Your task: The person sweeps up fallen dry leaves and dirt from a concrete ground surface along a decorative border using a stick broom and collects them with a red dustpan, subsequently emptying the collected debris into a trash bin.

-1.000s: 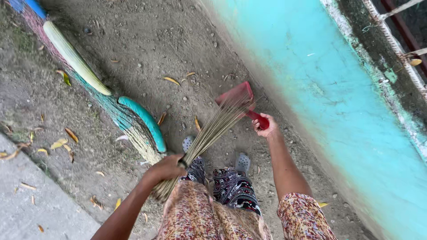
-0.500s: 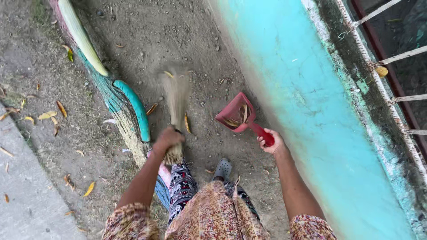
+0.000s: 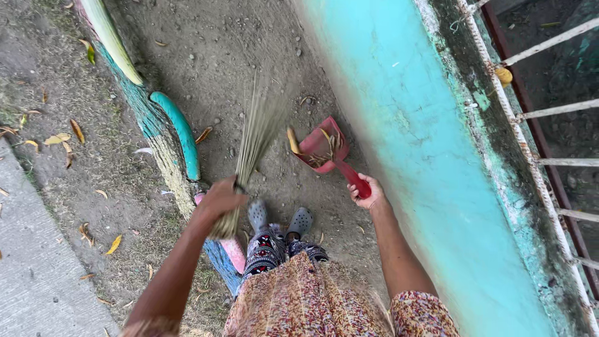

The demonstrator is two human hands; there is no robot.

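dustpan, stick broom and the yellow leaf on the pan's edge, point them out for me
red dustpan (image 3: pixel 324 146), head view, on the scoop's inner face.
stick broom (image 3: pixel 254 134), head view, on the blurred spread of bristles.
yellow leaf (image 3: pixel 292 141), head view, on its middle, at the pan's left lip.

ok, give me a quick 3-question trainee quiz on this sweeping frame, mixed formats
1. True or false: the left hand grips the bundled straw hand broom.
2. Which hand holds the red plastic dustpan: A left, B right?
3. Fill in: the dustpan lies between the broom and the ___ painted wall.

Key: 1 true; 2 B; 3 turquoise.
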